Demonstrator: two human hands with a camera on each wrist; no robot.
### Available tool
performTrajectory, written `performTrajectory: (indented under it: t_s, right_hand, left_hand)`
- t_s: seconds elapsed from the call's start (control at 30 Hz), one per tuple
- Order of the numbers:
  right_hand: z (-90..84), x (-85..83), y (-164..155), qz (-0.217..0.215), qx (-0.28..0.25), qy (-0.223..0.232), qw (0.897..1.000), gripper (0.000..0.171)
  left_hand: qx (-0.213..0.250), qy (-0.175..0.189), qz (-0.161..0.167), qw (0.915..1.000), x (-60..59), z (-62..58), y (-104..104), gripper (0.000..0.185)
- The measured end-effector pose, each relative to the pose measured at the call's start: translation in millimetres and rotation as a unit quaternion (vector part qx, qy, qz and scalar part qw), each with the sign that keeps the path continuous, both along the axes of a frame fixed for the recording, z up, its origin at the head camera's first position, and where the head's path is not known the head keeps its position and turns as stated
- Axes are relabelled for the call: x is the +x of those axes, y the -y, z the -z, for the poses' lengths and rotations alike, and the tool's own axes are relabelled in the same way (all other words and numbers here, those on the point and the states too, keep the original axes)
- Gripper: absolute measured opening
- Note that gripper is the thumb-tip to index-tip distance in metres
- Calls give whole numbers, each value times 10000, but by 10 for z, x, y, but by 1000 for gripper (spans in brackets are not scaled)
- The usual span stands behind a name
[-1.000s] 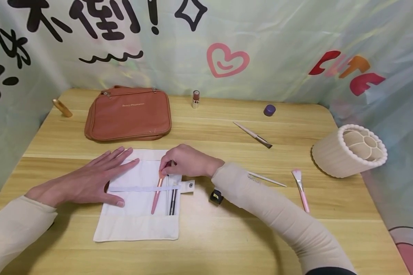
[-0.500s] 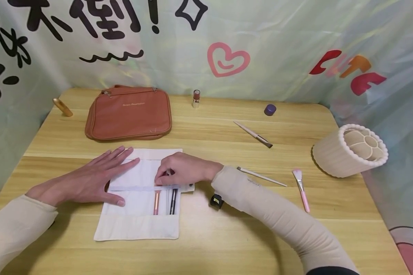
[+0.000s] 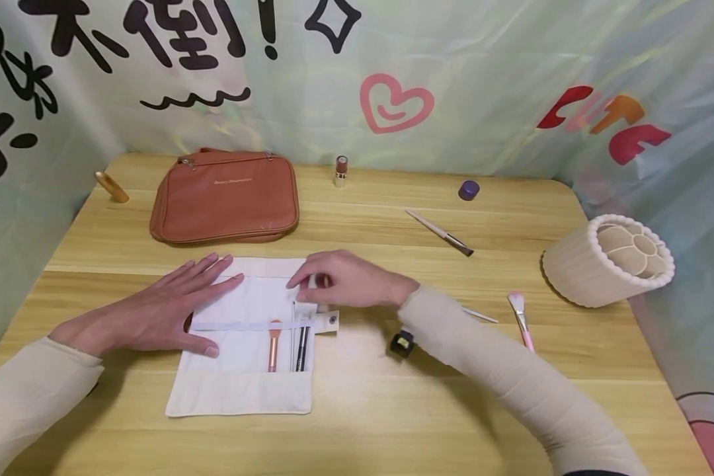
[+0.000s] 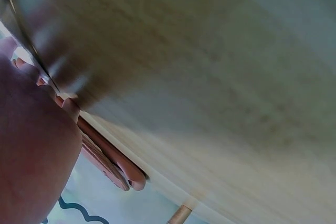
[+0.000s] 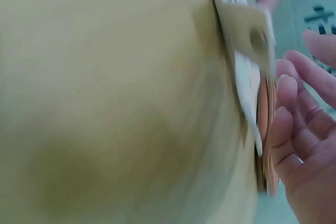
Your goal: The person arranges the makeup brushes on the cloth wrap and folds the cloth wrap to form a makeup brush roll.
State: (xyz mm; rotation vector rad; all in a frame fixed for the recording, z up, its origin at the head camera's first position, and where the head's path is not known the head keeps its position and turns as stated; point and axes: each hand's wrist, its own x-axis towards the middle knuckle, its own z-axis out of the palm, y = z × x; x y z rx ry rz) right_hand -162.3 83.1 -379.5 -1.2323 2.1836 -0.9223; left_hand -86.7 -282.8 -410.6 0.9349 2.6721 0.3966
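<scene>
Two brushes (image 3: 285, 344) stand lengthwise under the brush roll (image 3: 240, 390) strap, just below empty loosely open right hand (image 3: 345, 281); left hand (image 3: 155, 314) presses flat on the roll's left edge.

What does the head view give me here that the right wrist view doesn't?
Only the head view shows the whole layout: the left hand lying flat on the white brush roll, the pink brush and a dark pencil tucked under its strap, the brown pouch, the ribbed holder and the loose brushes on the table.

Only the right wrist view shows the right hand's palm side up close, fingers loosely spread and holding nothing, though it is blurred.

Both show the right hand beside the roll's snap tab.
</scene>
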Motion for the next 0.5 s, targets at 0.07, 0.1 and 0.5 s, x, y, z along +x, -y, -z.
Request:
performTrajectory:
  t_s: [0.07,0.1,0.5]
  right_hand:
    - [-30,-33,-208,341,-136,179,9992,30]
    - [-46,-48,-318,536,-172,272,9980,29]
    - [-168,-40,-1569,2359,484,603,9687,22]
  left_hand:
    - [11,-12,17,10000,-1,5,-3,112]
    - [15,-15,21,10000,-1,7,-3,112]
    - [101,-199,144,9996,-3,18,14,112]
